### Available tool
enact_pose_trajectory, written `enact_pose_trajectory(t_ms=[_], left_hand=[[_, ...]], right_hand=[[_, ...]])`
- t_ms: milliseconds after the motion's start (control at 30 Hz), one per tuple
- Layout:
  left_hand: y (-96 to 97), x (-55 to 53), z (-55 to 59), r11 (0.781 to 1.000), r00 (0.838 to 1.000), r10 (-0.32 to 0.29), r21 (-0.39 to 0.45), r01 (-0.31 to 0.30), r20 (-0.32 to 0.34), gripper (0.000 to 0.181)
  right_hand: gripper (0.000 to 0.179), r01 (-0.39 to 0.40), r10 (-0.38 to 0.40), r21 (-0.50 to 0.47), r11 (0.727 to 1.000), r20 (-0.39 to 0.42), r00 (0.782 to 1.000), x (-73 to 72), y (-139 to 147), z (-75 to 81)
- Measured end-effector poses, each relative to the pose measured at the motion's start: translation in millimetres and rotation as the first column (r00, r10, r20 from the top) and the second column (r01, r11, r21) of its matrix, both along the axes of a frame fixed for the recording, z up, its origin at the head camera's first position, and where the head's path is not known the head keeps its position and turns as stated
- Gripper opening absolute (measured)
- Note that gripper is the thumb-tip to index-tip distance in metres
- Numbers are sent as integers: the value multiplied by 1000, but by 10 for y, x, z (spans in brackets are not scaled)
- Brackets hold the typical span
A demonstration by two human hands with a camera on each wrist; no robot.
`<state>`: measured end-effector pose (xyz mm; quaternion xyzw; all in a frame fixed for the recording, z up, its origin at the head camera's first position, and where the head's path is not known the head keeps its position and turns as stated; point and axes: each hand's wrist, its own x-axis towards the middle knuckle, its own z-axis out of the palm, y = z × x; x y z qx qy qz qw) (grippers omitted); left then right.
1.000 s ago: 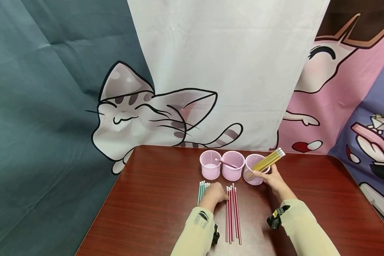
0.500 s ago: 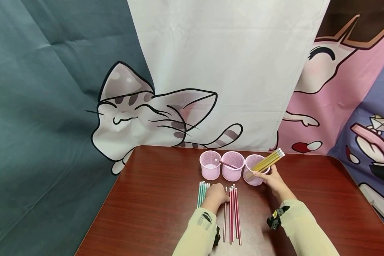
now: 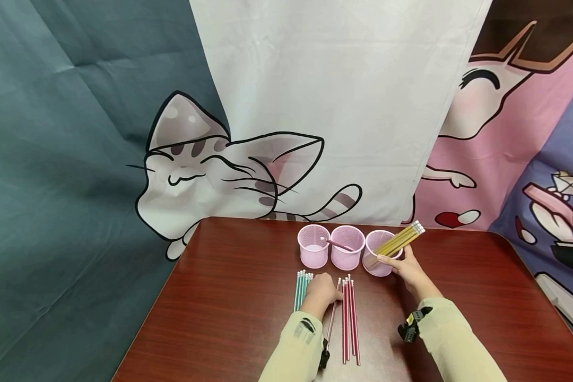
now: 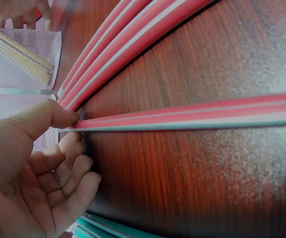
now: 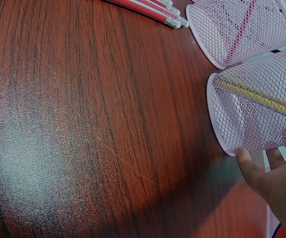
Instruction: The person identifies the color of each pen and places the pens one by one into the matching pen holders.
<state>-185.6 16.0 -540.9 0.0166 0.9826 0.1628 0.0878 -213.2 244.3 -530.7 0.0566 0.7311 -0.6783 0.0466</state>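
My left hand (image 3: 321, 293) pinches a red pencil (image 4: 192, 116) between thumb and forefinger, near its eraser end; the other fingers curl loosely. That pencil slants over the table, apart from several red pencils (image 3: 349, 323) lying just to its right. Several green pencils (image 3: 299, 292) lie left of this hand, partly hidden by it. My right hand (image 3: 413, 273) holds the right-hand pink mesh pencil cup (image 3: 373, 269), thumb at the rim and fingers along the side. Yellow pencils (image 3: 398, 240) lean out of this cup toward the right.
A middle mesh cup (image 3: 347, 261) holds one red pencil (image 3: 340, 245), its eraser end tilted over the left mesh cup (image 3: 314, 260). The three cups stand in a row toward the back of the brown table (image 3: 229, 297). A printed cloth (image 3: 353, 106) hangs behind.
My left hand has drawn one red pencil leftward from the red group, and its lower end has swung left toward the sleeve. The right hand and cups stay in place.
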Motion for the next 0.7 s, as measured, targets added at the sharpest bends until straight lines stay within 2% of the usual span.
enact_pose_trajectory(t_ms=[200,467,700], left_hand=[[-36,15,48,996,1000,9,92,-10,6,36],[-17,1,309,970,999,-46,238,42,10,33],[8,-33,455,972,996,-67,222,80,-66,28]], right_hand=[[78,-12,12,4,1000,-2,1000,13,6,14],[85,-45,45,32,998,-6,999,6,17,36],[91,-29,29,20,999,-39,999,-1,22,-18]])
